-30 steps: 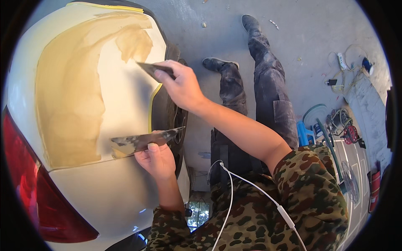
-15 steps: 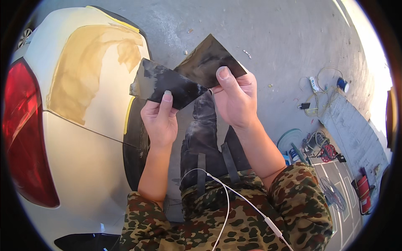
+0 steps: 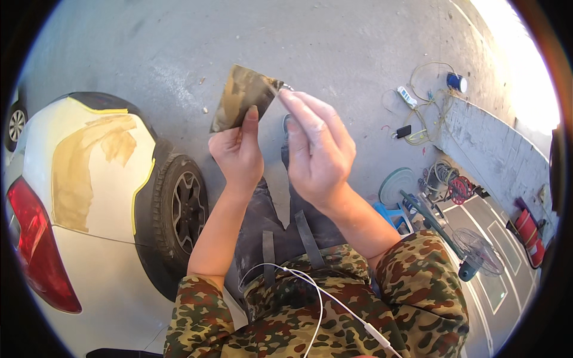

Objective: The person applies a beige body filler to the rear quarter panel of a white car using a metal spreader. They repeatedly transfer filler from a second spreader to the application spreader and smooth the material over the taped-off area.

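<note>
My left hand (image 3: 237, 149) pinches a thin, dark square putty spreader (image 3: 242, 101) smeared with tan filler, thumb on its near face. Close on its right is my right hand (image 3: 319, 143), fingers together and thumb folded in, slightly smeared by motion. A second putty spreader (image 3: 271, 87) sits at its fingertips, seen nearly edge-on against the first one's right side; most of it is hidden. Pale dust coats the right fingers. Left of my hands stands a light-coloured car (image 3: 107, 268) with a tan filler patch (image 3: 71, 179) on its rear panel, edged with yellow tape (image 3: 136, 203).
The car's wheel (image 3: 185, 197) is near my left forearm. To the right lie a white power strip (image 3: 407, 97), a blue-and-white can (image 3: 456, 82) and tangled cable (image 3: 421, 128). A fan (image 3: 477, 250), a blue stool (image 3: 394, 216) and a low wall (image 3: 495, 131) are beyond my right arm.
Both spreaders were spread face-up and overlapping; now the right one is turned edge-on against the left one. My hands have shifted, and the view has swung, showing the car's wheel.
</note>
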{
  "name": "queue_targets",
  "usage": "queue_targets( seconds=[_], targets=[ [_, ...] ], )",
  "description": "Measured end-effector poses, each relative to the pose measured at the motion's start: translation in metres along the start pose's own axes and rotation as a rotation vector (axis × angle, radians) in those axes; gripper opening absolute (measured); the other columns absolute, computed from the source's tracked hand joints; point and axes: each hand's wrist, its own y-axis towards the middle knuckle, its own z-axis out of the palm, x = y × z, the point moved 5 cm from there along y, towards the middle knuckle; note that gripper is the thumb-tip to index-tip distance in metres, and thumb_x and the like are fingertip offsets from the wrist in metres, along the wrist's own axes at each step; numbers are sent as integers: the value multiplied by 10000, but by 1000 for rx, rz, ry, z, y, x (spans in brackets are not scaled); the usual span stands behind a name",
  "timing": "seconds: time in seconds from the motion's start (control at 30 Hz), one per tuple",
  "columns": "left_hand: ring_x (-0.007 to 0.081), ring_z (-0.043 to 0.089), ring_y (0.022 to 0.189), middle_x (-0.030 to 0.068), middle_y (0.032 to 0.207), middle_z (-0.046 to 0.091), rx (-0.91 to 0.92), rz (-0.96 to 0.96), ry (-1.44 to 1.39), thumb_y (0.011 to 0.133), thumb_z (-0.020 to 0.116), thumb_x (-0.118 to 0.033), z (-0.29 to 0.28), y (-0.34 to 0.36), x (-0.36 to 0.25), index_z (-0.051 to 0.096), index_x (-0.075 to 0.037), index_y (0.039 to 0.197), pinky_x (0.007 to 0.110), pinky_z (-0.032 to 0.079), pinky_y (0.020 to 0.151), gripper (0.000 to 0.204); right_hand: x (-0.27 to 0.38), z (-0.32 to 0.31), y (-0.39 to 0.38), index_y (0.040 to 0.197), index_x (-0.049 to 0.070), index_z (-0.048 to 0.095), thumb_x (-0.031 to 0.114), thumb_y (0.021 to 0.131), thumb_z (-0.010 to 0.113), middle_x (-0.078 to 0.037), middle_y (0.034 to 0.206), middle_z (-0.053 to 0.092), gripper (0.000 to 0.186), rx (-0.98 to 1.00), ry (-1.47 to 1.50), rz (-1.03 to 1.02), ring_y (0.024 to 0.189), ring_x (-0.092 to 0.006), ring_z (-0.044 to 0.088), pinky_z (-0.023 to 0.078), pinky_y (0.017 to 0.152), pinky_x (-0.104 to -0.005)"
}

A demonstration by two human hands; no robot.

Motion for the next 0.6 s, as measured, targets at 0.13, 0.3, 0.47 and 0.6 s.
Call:
queue_targets(
  seconds=[0.13,0.3,0.47,0.6],
  targets=[
    [64,623,881,25,993,731,61,-50,-114,1050,680,-91,57,2,-24,757,43,1047,240,520,736,155,-138,0,-19,1138,8,743,115,995,609,-210,1112,746,223,626,-450,672,983,-428,715,574,836,-490],
    [113,699,889,61,1041,745,315,-374,-546,1065,633,-77,100,-18,-18,734,6,1083,285,594,776,132,-241,-81,-61,1259,-13,699,221,1006,680,-147,1075,770,345,80,41,885,925,-294,742,577,875,-403],
    [168,756,943,100,1092,768,566,-814,-795,1079,605,-114,149,-52,-8,710,-15,1110,319,624,789,148,-226,-73,6,1498,-12,517,285,1057,667,-83,1105,729,552,175,1368,1125,908,-109,682,567,784,-288],
    [168,747,1004,94,1132,761,553,-979,-827,1084,589,-115,156,-55,-2,680,-15,1195,323,620,833,175,-189,-61,29,1559,-16,443,277,1044,694,-75,1091,721,644,270,1101,998,906,-87,673,556,739,-256]
  ],
)
